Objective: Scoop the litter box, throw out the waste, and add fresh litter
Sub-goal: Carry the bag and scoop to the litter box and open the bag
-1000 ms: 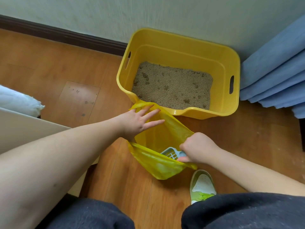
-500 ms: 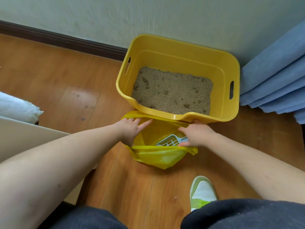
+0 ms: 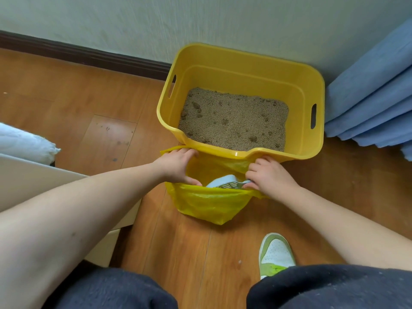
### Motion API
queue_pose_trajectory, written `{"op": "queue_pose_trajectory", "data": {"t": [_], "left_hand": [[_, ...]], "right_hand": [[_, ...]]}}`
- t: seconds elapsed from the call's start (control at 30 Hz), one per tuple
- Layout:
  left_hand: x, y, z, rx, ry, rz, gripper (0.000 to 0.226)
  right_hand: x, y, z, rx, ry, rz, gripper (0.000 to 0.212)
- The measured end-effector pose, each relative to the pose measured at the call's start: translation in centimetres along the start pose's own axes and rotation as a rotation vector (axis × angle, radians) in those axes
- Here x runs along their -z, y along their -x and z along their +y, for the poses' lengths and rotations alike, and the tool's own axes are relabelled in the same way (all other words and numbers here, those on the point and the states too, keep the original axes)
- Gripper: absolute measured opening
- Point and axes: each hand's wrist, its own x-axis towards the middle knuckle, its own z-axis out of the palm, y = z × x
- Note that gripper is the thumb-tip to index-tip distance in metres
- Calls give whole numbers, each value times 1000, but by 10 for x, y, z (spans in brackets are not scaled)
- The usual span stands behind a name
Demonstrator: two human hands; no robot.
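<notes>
Left hand (image 3: 178, 167) grips the yellow bag (image 3: 207, 202) rim; right hand (image 3: 266, 175) grips bag and scoop (image 3: 227, 184).

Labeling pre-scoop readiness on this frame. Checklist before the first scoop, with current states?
1. Yellow waste bag mouth spread open: ok, the left hand and the right hand grip opposite sides of it.
2. Bag set against the yellow litter box: ok, it sits at the box's lowered front lip.
3. Litter scoop in hand: not ok, its head lies inside the bag; whether the right hand's fingers grip its handle, cannot tell.
4. Waste to remove: ok, dark clumps show in the litter.
5. A hand free to scoop: not ok, both hold the bag.
6. Fresh litter supply nearby: cannot tell.
</notes>
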Motion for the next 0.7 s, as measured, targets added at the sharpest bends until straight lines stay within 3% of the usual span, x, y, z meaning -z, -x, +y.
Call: {"op": "queue_pose_trajectory", "data": {"t": [0.1, 0.23, 0.33, 0.4, 0.5, 0.7], "left_hand": [[-1, -2, 0, 49, 64, -42, 113], [-6, -6, 3, 66, 52, -109, 124], [-11, -10, 5, 83, 58, -141, 121], [-11, -13, 7, 115, 72, -153, 116], [-13, -19, 8, 147, 62, -176, 104], [-8, -23, 4, 208, 3, -103, 94]], "right_hand": [[7, 9, -7, 23, 29, 137, 39], [12, 24, -23, 101, 21, 171, 33], [15, 34, -29, 87, -25, 38, 26], [18, 37, -30, 59, -44, -183, 25], [22, 34, -26, -127, -119, -469, 34], [14, 11, -8, -308, -113, -475, 36]]}}
